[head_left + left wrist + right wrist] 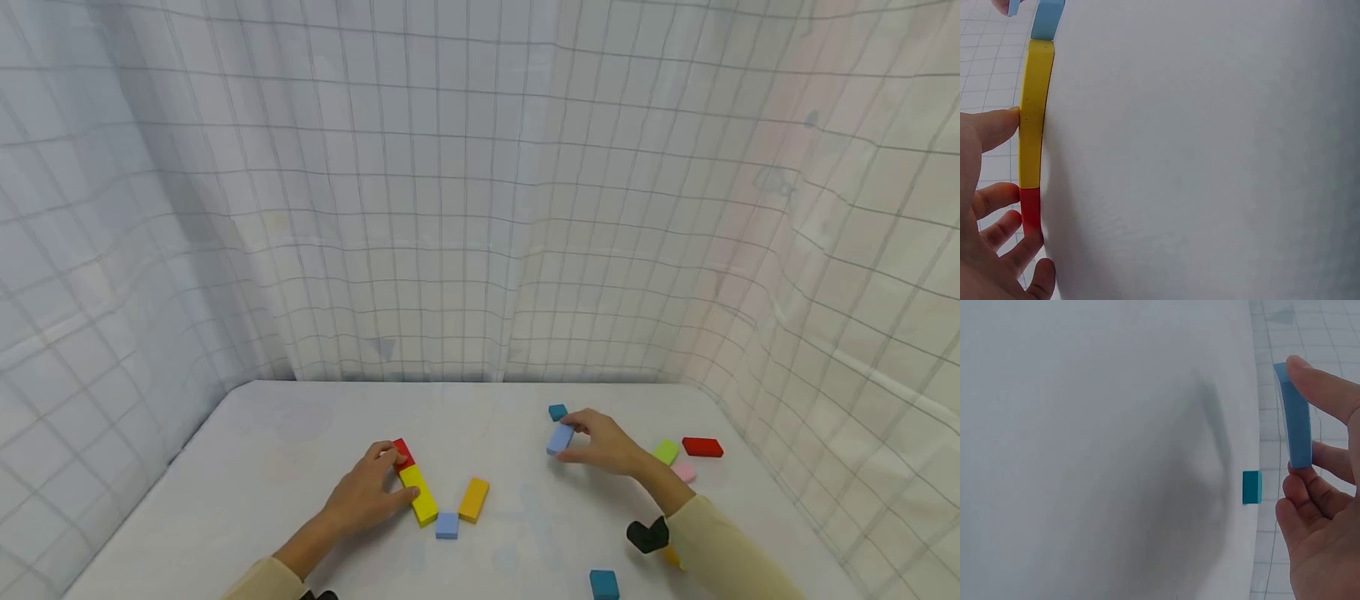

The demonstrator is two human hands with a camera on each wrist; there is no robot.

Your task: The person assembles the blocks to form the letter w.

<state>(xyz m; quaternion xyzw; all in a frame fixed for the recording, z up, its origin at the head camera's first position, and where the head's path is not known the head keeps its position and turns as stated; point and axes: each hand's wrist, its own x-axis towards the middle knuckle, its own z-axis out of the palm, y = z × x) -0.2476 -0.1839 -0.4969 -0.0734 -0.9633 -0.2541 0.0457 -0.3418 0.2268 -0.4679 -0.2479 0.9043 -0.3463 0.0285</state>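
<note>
My left hand (367, 496) rests along a row of toy blocks, its thumb touching the side of a yellow block (418, 496) and its fingers at a red block (403, 454). End to end, the red and yellow blocks meet in the left wrist view. A small light blue block (447, 525) stands at the yellow one's near end, with an orange-yellow block (474, 500) slanting away from it. Lengthwise between thumb and fingers, my right hand (607, 446) pinches a longer light blue block (1297, 422), held above the table with a shadow below.
Just beyond the right hand lies a small teal block (557, 412). Farther right are a lime green block (666, 452), a pink block (684, 472) and a dark red block (702, 447). Another teal block (604, 585) is near the front; a yellow piece (672, 557) is partly hidden by the right sleeve.
</note>
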